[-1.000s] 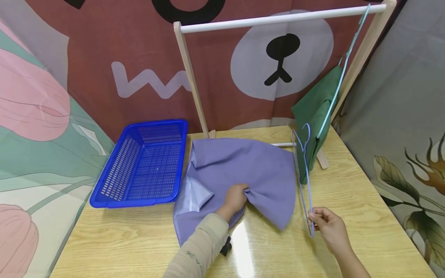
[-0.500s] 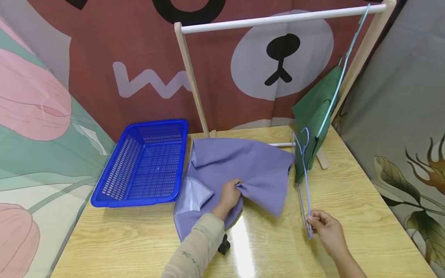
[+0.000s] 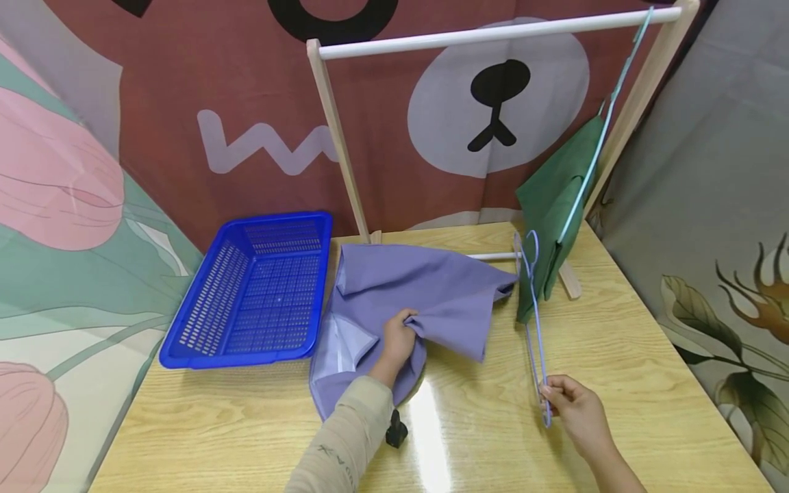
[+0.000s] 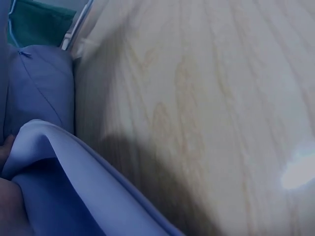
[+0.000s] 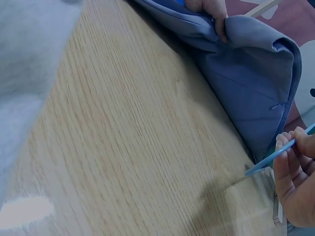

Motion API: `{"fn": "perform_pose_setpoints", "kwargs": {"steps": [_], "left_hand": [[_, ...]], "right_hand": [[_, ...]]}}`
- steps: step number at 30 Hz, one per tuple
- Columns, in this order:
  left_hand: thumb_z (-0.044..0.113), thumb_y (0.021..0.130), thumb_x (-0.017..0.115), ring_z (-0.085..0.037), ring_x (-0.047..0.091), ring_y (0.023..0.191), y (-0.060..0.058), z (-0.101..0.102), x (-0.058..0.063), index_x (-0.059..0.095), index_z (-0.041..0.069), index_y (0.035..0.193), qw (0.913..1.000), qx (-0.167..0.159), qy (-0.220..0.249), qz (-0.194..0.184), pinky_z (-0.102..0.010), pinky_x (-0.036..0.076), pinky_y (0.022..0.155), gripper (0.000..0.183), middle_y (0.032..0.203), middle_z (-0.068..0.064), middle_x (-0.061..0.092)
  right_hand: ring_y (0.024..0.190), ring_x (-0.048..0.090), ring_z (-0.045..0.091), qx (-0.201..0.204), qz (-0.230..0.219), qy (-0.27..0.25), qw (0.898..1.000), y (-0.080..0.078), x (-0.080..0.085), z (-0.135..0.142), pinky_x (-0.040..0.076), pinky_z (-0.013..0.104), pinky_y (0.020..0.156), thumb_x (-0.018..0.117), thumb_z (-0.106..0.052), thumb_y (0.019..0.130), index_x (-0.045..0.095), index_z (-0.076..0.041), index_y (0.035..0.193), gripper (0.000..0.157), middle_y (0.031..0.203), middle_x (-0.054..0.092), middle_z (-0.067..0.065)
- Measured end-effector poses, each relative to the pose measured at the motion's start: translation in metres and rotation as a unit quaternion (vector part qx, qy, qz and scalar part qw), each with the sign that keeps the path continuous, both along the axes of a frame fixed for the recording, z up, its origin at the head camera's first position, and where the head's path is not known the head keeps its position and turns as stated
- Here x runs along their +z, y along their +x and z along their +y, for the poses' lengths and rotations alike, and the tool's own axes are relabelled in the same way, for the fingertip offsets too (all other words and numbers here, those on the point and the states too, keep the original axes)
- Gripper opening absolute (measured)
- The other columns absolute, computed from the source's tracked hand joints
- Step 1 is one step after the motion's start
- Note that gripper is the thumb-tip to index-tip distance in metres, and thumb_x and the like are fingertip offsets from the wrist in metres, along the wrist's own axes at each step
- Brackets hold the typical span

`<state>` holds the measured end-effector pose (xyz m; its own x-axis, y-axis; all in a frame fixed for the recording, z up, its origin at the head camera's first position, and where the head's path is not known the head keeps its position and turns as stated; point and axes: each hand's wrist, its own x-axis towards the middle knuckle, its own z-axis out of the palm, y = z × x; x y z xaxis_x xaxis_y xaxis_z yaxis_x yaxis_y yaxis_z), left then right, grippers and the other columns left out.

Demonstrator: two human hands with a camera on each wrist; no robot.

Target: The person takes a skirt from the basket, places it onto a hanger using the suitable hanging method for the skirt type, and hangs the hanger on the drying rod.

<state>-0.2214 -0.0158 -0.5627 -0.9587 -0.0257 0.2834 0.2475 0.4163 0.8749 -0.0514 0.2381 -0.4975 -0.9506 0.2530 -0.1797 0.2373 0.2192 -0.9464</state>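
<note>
A purple cloth (image 3: 425, 281), perhaps a garment, lies partly folded on the table, with a paler inside showing at its left corner. My left hand (image 3: 399, 340) grips a bunched fold of it near the middle; in the left wrist view the purple cloth (image 4: 98, 182) arches up from the fingers. To the right, my right hand (image 3: 576, 409) pinches one end of a thin purple hanger (image 3: 536, 329), its hook pointing away from me. The right wrist view shows the hanger (image 5: 275, 156) between thumb and fingers, with the cloth (image 5: 246, 78) beyond.
A blue basket (image 3: 271, 301) stands on the left. Behind the cloth rises a wooden rack with a white rail (image 3: 493, 33). A green cloth (image 3: 557, 212) hangs on a light-blue hanger (image 3: 607, 130) at its right end. A small black object (image 3: 396, 431) lies beside my left sleeve.
My left hand has drawn the bunched cloth left and away from me, lifting its right edge from the near side. My right hand has shifted the hanger slightly left and toward me.
</note>
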Motion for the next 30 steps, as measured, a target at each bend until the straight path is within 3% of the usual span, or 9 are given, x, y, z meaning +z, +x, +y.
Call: {"fn": "perform_pose_setpoints", "kwargs": {"steps": [1, 2, 3, 11, 19, 30], "left_hand": [[-0.016, 0.060, 0.042, -0.023, 0.058, 0.080, 0.007, 0.001, 0.019, 0.066, 0.007, 0.085, 0.9996, 0.010, 0.006, -0.027, -0.032, 0.045, 0.072, 0.041, 0.084, -0.007, 0.064], [-0.016, 0.060, 0.041, -0.024, 0.057, 0.080, 0.012, 0.001, 0.030, 0.066, 0.005, 0.084, 0.9994, 0.016, 0.017, -0.027, -0.032, 0.045, 0.072, 0.040, 0.083, -0.009, 0.063], [-0.018, 0.060, 0.040, -0.028, 0.057, 0.081, 0.024, 0.001, 0.058, 0.064, -0.001, 0.083, 0.9981, 0.023, 0.028, -0.049, -0.035, 0.045, 0.074, 0.037, 0.083, -0.014, 0.062], [-0.016, 0.064, 0.037, -0.028, 0.054, 0.085, 0.020, -0.004, 0.062, 0.064, -0.002, 0.086, 0.9903, 0.051, 0.098, -0.084, -0.035, 0.043, 0.077, 0.037, 0.089, -0.016, 0.061], [-0.017, 0.066, 0.036, -0.027, 0.052, 0.089, 0.017, -0.006, 0.065, 0.063, -0.001, 0.090, 0.9803, 0.078, 0.131, -0.125, -0.035, 0.042, 0.080, 0.040, 0.095, -0.016, 0.059], [-0.016, 0.068, 0.037, -0.027, 0.052, 0.089, 0.015, -0.006, 0.072, 0.063, -0.002, 0.090, 0.9792, 0.090, 0.145, -0.110, -0.034, 0.042, 0.080, 0.037, 0.095, -0.016, 0.060]], "right_hand": [[0.062, 0.056, 0.012, 0.000, 0.003, -0.004, 1.000, 0.000, -0.004, 0.002, 0.048, 0.024, 0.056, 0.052, -0.005, 0.084, 0.051, 0.012, 0.096, 0.020, 0.075, 0.058, 0.012], [0.062, 0.056, 0.013, 0.000, 0.009, -0.006, 1.000, 0.000, -0.006, 0.002, 0.048, 0.025, 0.056, 0.052, -0.005, 0.084, 0.052, 0.012, 0.095, 0.020, 0.074, 0.058, 0.012], [0.062, 0.056, 0.013, 0.001, 0.012, -0.007, 1.000, 0.000, -0.008, 0.003, 0.048, 0.025, 0.056, 0.052, -0.006, 0.084, 0.052, 0.012, 0.095, 0.020, 0.074, 0.057, 0.012], [0.061, 0.054, 0.013, 0.001, 0.004, -0.001, 1.000, 0.002, 0.014, -0.009, 0.047, 0.024, 0.055, 0.050, 0.001, 0.084, 0.052, 0.014, 0.093, 0.016, 0.073, 0.056, 0.014], [0.059, 0.054, 0.013, 0.018, 0.014, 0.000, 1.000, 0.003, 0.013, -0.012, 0.047, 0.025, 0.055, 0.049, 0.002, 0.084, 0.051, 0.015, 0.093, 0.016, 0.072, 0.056, 0.014], [0.056, 0.053, 0.012, 0.056, 0.053, -0.074, 0.994, 0.005, 0.012, -0.020, 0.046, 0.024, 0.051, 0.051, 0.002, 0.083, 0.047, 0.020, 0.089, 0.020, 0.066, 0.056, 0.010]]}}
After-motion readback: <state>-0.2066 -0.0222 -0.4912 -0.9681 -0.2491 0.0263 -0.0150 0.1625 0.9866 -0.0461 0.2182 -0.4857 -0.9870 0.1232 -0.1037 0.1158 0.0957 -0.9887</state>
